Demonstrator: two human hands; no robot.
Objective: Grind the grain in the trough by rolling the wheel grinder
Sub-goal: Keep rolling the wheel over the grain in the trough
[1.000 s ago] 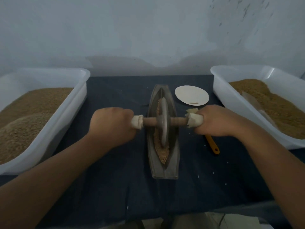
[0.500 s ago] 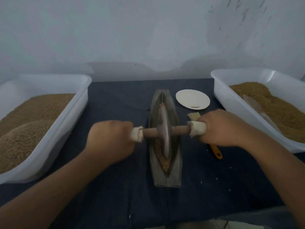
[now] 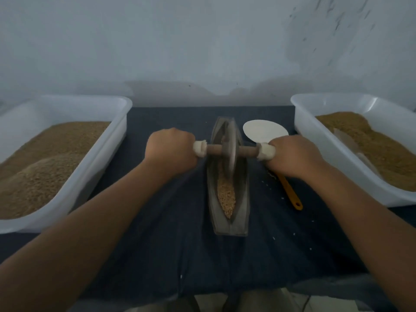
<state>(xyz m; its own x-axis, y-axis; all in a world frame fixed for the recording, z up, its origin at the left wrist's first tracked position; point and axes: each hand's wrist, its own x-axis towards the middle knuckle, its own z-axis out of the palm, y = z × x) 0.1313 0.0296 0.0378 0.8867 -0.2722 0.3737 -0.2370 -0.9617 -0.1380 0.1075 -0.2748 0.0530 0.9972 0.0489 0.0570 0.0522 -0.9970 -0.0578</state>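
Note:
A boat-shaped grey trough (image 3: pixel 242 212) lies lengthwise on the dark cloth at the centre. Brown grain (image 3: pixel 226 194) fills its near half. The wheel grinder (image 3: pixel 230 149), a metal disc on a wooden axle with white-wrapped ends, stands in the trough's far half. My left hand (image 3: pixel 170 152) grips the left end of the axle and my right hand (image 3: pixel 292 155) grips the right end. The grain under the wheel is hidden.
Two white plastic tubs of brown grain flank the trough, the left tub (image 3: pixel 90 167) and the right tub (image 3: pixel 315 140). A white round plate (image 3: pixel 263 131) lies past my right hand. An orange-handled tool (image 3: pixel 291 194) lies on the dark cloth (image 3: pixel 171 244) under my right wrist.
The wheel first rolled a little toward me, then away to the trough's far half, both hands moving with it. More grain shows at the near end.

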